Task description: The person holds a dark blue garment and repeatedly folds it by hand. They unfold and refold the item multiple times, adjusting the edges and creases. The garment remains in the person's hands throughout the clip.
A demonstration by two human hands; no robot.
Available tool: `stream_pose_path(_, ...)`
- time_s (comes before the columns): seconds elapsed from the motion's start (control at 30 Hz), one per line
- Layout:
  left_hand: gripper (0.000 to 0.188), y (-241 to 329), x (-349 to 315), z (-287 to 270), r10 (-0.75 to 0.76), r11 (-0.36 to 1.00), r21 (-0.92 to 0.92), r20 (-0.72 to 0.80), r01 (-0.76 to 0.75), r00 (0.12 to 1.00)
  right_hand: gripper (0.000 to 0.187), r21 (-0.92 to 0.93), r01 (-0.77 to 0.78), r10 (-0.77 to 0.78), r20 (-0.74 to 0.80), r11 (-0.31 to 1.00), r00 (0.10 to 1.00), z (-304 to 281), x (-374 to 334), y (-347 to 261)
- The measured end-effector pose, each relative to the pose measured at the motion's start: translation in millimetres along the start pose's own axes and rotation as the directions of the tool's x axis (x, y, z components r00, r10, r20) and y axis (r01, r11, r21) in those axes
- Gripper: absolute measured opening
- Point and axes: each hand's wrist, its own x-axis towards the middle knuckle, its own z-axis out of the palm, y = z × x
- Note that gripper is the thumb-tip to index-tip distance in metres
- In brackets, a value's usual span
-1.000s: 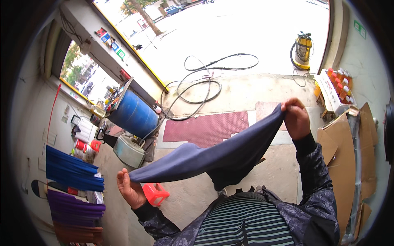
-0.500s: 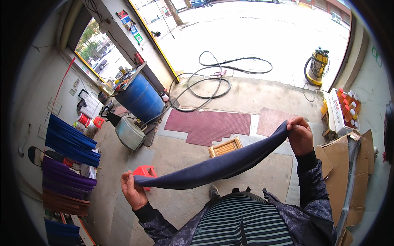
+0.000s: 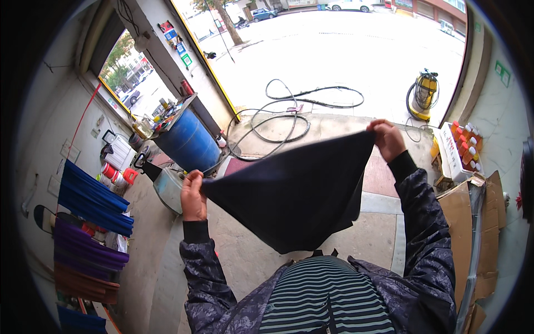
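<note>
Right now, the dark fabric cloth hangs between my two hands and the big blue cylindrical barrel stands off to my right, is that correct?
Not quite: the head view shows the big blue cylindrical barrel off to your left. The dark fabric cloth does hang between your left hand and right hand.

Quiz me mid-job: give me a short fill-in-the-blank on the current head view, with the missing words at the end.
1. The dark cloth hangs between the left hand and the right hand; the one higher in the picture is the ____.
2. The big barrel is coloured ____.
3. The box holding the bottles is mostly ____.
4. The shirt is patterned with ____.

Missing words: right hand; blue; white; stripes.
</note>
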Motion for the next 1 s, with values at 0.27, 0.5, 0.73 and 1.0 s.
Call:
stream_pose_path(0.27,0.012,125.8,-17.4,29.5,0.407,0.897,-0.171,-0.044,-0.408,0.913,0.018,-0.276,0.712,-0.681,0.212,0.646,0.700,24.4,-21.1,-121.3)
stream_pose_path(0.5,0.017,132.1,-70.6,19.5,0.398,0.903,-0.190,0.040,-0.384,0.916,0.026,0.273,0.449,-0.516,0.273,0.851,0.812,29.4,-77.1,-125.0)
stream_pose_path(0.73,0.017,77.3,-104.0,12.4,0.178,0.972,-0.162,0.058,-0.167,0.982,0.028,0.219,0.305,-0.356,0.256,0.927,0.899,-13.8,-93.4,-85.6)
stream_pose_path(1.0,0.016,34.8,-110.8,3.7,0.021,0.987,-0.157,-0.012,-0.023,1.000,0.024,0.116,0.159,-0.176,0.160,0.980,0.971,-43.6,-96.0,-58.8)
